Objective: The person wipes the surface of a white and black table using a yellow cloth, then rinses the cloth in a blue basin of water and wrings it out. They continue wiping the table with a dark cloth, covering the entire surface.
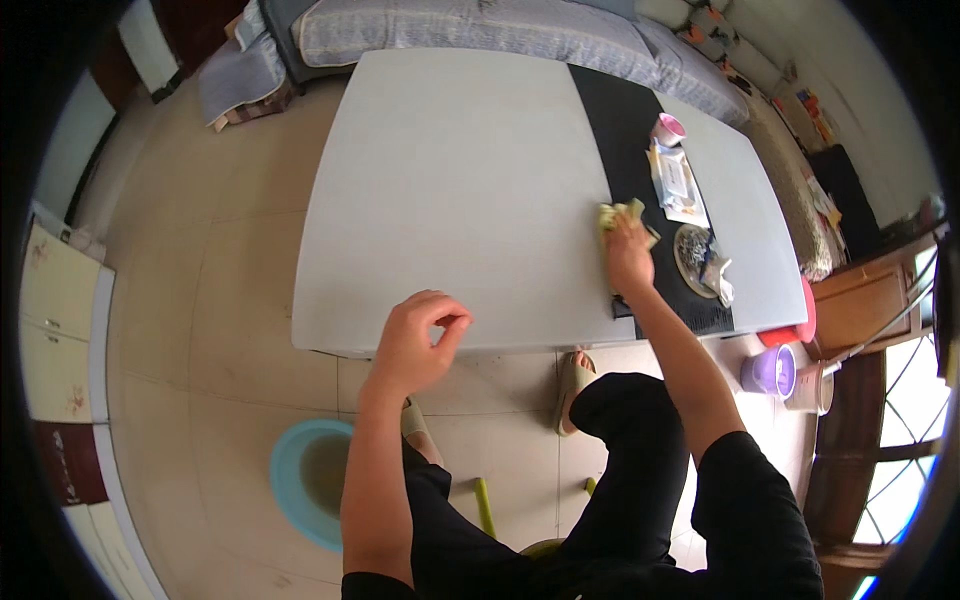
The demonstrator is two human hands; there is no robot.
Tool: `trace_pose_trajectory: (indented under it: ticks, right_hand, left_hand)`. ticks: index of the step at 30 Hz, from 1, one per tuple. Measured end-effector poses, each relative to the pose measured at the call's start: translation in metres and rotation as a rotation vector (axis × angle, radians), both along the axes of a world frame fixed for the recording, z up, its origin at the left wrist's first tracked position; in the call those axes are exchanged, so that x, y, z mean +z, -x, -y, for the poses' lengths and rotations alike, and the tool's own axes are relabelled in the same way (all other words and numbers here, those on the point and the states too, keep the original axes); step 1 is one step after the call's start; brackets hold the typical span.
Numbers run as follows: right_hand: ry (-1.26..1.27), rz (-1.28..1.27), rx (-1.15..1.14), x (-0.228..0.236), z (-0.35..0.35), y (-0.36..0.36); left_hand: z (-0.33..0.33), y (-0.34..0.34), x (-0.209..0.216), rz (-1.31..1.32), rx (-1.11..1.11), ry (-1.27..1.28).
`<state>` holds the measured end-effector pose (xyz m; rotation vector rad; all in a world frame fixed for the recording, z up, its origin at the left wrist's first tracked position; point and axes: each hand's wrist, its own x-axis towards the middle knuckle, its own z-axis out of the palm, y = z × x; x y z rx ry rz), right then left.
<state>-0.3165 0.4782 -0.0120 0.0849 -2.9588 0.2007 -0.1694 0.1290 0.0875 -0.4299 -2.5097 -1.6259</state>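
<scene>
My right hand [629,258] reaches out over the white table [450,190] and presses a yellow-green cloth [608,216] against its top, at the left edge of a black runner [615,130]. The cloth bunches out around my fingers; part of it is hidden under the hand. My left hand [418,340] hovers over the table's near edge, with its fingers curled in toward the thumb and nothing seen in them. Just right of the cloth sits a round dish [690,250] of small dark pieces, with a crumpled white wrapper or tissue [717,275] on its rim.
Farther along the runner are a white packet [677,182] on a tray and a pink cup [669,129]. A light-blue basin [290,480] of murky water stands on the floor at my left. Purple bucket [770,372] at right; covered sofa [480,30] behind the table.
</scene>
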Motion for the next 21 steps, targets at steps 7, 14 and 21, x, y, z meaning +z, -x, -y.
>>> trace_pose_trajectory:
  ticks: [7, 14, 21]
  right_hand:
    - [-0.399, -0.046, 0.140, 0.000, 0.030, -0.096]
    - [-0.331, 0.069, -0.092, 0.023, -0.062, -0.008]
    - [-0.254, -0.185, 0.181, 0.008, -0.065, -0.097]
  left_hand:
    - [0.000, -0.014, -0.004, -0.002, 0.050, 0.069]
    - [-0.014, -0.009, -0.010, -0.028, -0.009, 0.141]
    - [0.011, -0.044, -0.017, 0.080, 0.049, 0.124]
